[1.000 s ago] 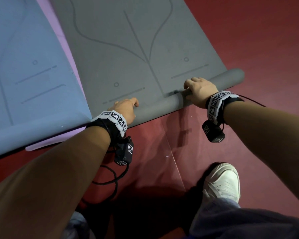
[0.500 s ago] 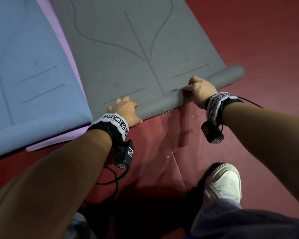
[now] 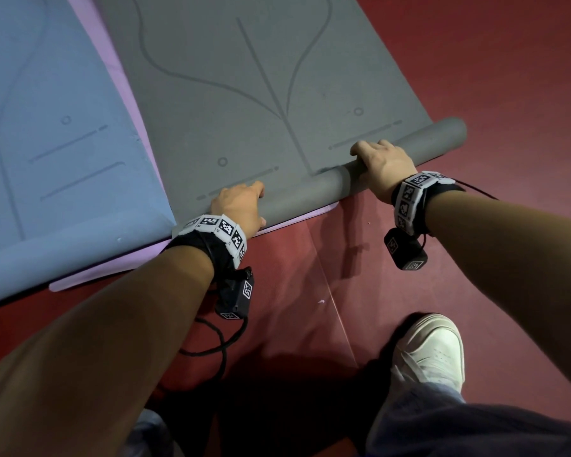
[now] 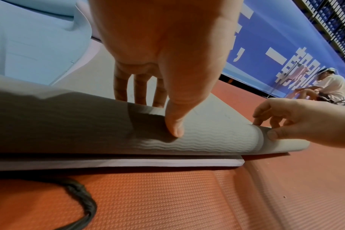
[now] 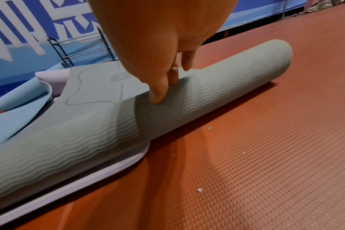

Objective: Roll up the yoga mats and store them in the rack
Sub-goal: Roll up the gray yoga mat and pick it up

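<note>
A grey yoga mat (image 3: 261,94) lies on the red floor with its near end wound into a roll (image 3: 310,196). My left hand (image 3: 241,206) lies over the roll's left part, fingers stretched onto the flat mat. Its thumb (image 4: 173,121) presses the ribbed near side of the roll (image 4: 89,124). My right hand (image 3: 383,163) grips the roll's right part, fingers curled over the top and thumb on the near side (image 5: 158,96). A wire rack (image 5: 79,46) stands far off by the blue wall.
A light blue mat (image 3: 47,127) lies at the left, and a purple mat (image 3: 96,275) pokes out beneath both. My white shoe (image 3: 429,351) stands on the red floor (image 3: 475,61). A black cable (image 3: 218,341) hangs from my left wrist. A person (image 4: 333,87) sits by the wall.
The roll has turned forward, away from me, and grown a little thicker. Both hands travelled with it. The purple mat's edge now shows below the roll.
</note>
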